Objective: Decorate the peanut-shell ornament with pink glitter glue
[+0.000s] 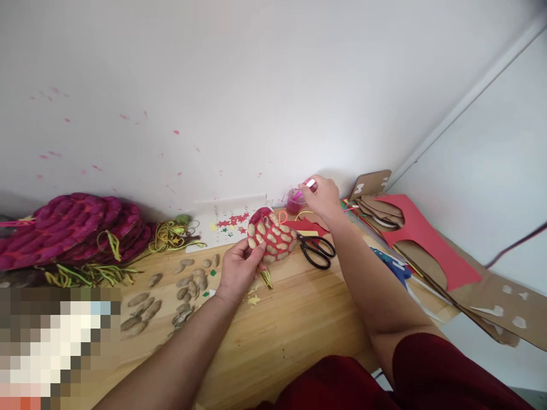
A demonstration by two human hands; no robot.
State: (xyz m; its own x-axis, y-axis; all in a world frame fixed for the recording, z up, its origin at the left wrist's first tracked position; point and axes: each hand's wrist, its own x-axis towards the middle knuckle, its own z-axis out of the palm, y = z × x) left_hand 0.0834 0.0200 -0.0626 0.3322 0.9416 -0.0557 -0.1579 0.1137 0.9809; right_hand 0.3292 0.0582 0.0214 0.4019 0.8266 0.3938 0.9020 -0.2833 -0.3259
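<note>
Dark red fabric (pixel 337 384) nearest, at the bottom edge; wooden worktop (pixel 299 330) beyond. Landmark: peanut-covered disc (pixel 280 242), red-based, raised slightly above the worktop, yellow-green strings below it. Left hand (pixel 237 270) grips its near left edge, thumb on the face. Magenta coats only the upper-left rim; most shells bare, so colouring looks barely begun on this piece, the greater part left. Well left of the disc, a stack of magenta-coated discs (pixel 85 225), apparently coloured already. Between, loose peanuts (pixel 192 285), unattached and uncoloured. Containers: small translucent cup (pixel 294 206) just beyond the disc, pink-magenta liquid inside, level unclear. Right hand (pixel 322 196) pinches a slim white-and-pink tool (pixel 311 183), probably a brush, over the cup; tip contact cannot be told. Black-handled scissors (pixel 318 253) right of the disc, unheld.
</note>
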